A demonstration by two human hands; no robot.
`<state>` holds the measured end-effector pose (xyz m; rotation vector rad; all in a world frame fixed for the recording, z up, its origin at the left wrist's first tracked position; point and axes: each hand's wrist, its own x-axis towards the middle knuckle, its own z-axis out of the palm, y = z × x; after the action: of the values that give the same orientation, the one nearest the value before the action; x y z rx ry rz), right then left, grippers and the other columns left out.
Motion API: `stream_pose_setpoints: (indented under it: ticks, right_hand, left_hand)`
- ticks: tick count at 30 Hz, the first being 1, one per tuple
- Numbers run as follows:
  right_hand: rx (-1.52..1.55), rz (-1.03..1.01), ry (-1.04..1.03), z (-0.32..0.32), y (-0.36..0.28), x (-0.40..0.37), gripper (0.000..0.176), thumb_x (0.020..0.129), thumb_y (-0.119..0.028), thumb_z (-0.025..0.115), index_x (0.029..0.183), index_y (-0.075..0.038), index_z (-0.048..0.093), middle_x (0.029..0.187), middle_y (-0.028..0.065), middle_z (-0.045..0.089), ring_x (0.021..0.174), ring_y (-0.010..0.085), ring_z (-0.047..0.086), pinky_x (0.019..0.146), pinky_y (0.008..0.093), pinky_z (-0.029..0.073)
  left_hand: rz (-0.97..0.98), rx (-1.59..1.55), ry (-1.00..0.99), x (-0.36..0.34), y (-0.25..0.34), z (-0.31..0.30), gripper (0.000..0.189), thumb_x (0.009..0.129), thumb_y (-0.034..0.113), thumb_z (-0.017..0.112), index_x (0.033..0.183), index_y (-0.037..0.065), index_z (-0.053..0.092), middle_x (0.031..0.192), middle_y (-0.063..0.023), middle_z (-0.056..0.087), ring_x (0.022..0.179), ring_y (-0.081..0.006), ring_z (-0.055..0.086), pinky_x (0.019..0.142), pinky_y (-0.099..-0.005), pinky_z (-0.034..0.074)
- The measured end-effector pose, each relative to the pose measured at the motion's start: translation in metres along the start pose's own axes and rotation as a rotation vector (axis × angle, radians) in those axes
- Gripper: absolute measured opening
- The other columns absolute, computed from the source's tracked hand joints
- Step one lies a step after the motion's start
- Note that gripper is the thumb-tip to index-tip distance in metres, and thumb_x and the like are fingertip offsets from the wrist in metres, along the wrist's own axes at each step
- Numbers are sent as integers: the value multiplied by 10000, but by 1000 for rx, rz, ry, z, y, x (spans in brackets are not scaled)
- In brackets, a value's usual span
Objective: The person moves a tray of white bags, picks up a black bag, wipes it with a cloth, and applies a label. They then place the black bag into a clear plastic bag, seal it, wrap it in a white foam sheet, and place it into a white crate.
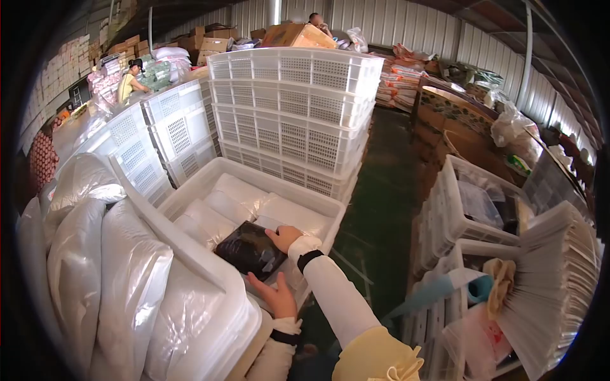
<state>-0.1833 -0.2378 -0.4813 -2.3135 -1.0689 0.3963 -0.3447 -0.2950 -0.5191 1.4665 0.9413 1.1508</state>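
A dark, shiny plastic-wrapped package (250, 247) lies in an open white plastic crate (184, 202), on top of several white plastic-wrapped packs (236, 197). My right hand (287, 238) grips its right side, with the fingertips on the upper surface. Along the near edge, my left hand (276, 297) holds the same package, thumb and fingers apart around its lower corner. Part of the left fingers is hidden below the package. Both wrists have black bands over pale sleeves.
Stacked white crates (292, 95) rise behind. Bulging white bags (127, 273) fill another container on the left. To the right, across a dark green floor (375, 190), are crates (476, 203) and a pleated white stack (553, 286). Another person (130, 82) is at far left.
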Motion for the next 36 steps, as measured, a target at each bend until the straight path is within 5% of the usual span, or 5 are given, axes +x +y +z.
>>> stream_pose_setpoints:
  ticks: [8, 17, 21, 27, 36]
  right_hand:
    - [-80, 121, -256, 11, 1, 32, 1013, 618, -857, 393, 1086, 11, 621, 1091, 238, 597, 1030, 383, 570, 885, 405, 423]
    - [117, 276, -494, -78, 6, -21, 1079, 501, -833, 549, 1081, 74, 605, 1083, 217, 606, 985, 297, 596, 834, 316, 447]
    - [255, 205, -332, -62, 34, -31, 1133, 494, -766, 606, 1157, 146, 500, 1146, 304, 539, 1063, 363, 551, 902, 381, 412]
    - [237, 194, -5, -89, 9, -102, 1003, 520, -657, 690, 1049, 179, 524, 984, 264, 612, 885, 342, 620, 752, 358, 482]
    - [782, 70, 676, -114, -19, -308, 526, 681, -285, 790, 954, 53, 494, 843, 125, 624, 730, 140, 591, 628, 253, 471]
  left_hand:
    - [-268, -206, 122, 11, 13, 7, 703, 873, 249, 553, 1365, -91, 184, 1422, -269, 205, 1304, -325, 271, 1062, -353, 234]
    - [-232, 35, 98, 6, 1, 7, 702, 824, 289, 619, 1323, -77, 288, 1307, -279, 333, 1206, -388, 345, 1013, -413, 286]
    - [-273, -93, 78, 3, 4, 14, 715, 801, 305, 661, 1298, -75, 315, 1278, -257, 344, 1198, -362, 351, 1000, -413, 294]
    - [-341, -426, -17, -7, 3, 2, 674, 764, 239, 729, 1258, -31, 358, 1200, -128, 432, 1060, -205, 434, 901, -308, 361]
    - [3, -611, -510, -65, 140, -61, 650, 720, 95, 741, 1262, -7, 398, 1223, -107, 433, 1091, -192, 447, 952, -296, 354]
